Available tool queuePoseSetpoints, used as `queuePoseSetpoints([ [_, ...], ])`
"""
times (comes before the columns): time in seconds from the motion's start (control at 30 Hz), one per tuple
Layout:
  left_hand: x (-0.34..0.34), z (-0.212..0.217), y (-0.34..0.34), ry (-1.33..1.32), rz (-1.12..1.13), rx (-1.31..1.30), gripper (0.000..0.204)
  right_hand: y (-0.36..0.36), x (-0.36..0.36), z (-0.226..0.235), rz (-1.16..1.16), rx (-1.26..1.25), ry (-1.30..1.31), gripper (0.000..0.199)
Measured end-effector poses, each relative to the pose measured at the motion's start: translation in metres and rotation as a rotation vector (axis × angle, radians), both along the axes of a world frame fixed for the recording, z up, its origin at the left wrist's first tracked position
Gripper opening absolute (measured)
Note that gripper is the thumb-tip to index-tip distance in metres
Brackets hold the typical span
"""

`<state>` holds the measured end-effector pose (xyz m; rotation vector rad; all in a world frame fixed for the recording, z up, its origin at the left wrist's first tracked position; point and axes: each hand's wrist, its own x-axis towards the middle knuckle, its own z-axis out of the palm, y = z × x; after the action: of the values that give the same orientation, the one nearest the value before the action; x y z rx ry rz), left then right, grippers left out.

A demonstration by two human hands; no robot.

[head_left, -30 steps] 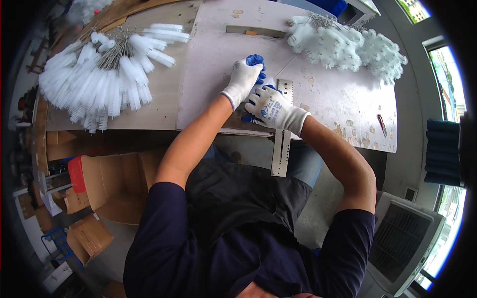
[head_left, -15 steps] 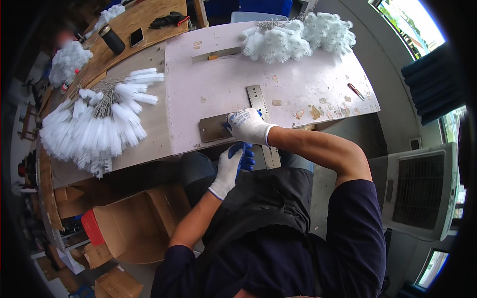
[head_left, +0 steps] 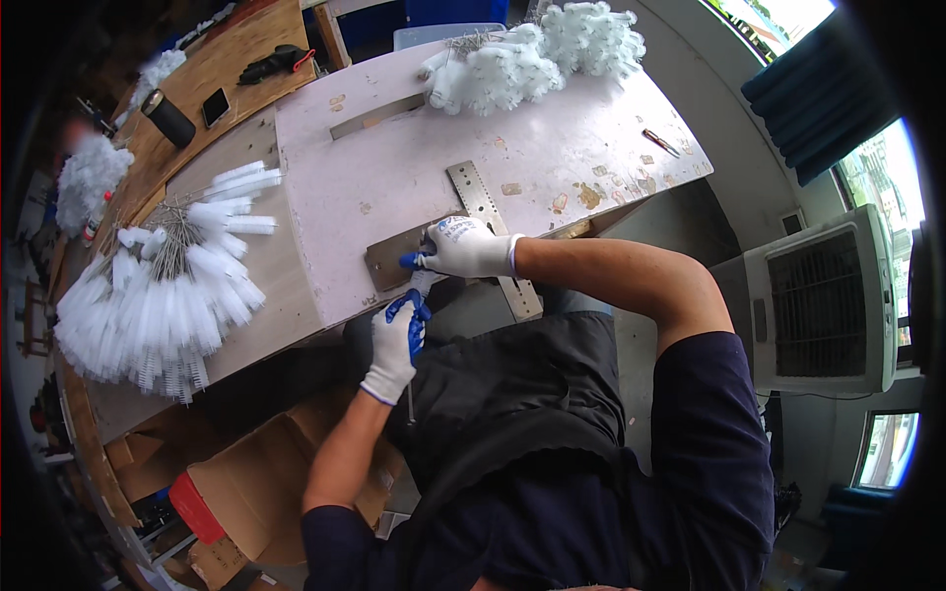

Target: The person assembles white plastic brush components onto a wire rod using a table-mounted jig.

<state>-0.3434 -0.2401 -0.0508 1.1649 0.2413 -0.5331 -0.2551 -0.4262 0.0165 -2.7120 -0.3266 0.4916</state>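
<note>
Head: brush point(head_left: 423, 282) in left hand point(head_left: 395, 342).

We see daylight from the windows point(head_left: 885, 182) at right — burnt nearly white in places — laying a soft sheen on the pale tabletop point(head_left: 552, 148). Deep shadow lies underneath; edges bow toward the black rim.

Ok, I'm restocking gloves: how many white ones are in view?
2: one on the left hand, holding a brush; one on the right hand, near the metal plate. Others may be hidden.
</note>
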Motion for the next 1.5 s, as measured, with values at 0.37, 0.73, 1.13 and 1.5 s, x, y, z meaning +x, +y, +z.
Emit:
queuePoseSetpoints([
  [0.37,0.023,0.018,0.045,-0.853,-0.235,0.945,0.014,-0.018,0.028,-0.02,0.597,-0.094,-0.268,0.035],
  [0.73,0.012,0.017,-0.019,-0.166,0.716,0.181,0.03,-0.023,0.01,-0.025,0.384,-0.045,-0.317,0.03],
  [1.13,0.151,0.027,-0.055,-0.052,0.643,0.258,0.021,-0.028,0.023,-0.043,0.51,0.029,-0.342,0.028],
  [1.5,0.182,0.009,-0.093,-0.289,0.104,0.517,0.02,-0.024,0.015,-0.054,0.447,0.046,-0.389,0.038],
])
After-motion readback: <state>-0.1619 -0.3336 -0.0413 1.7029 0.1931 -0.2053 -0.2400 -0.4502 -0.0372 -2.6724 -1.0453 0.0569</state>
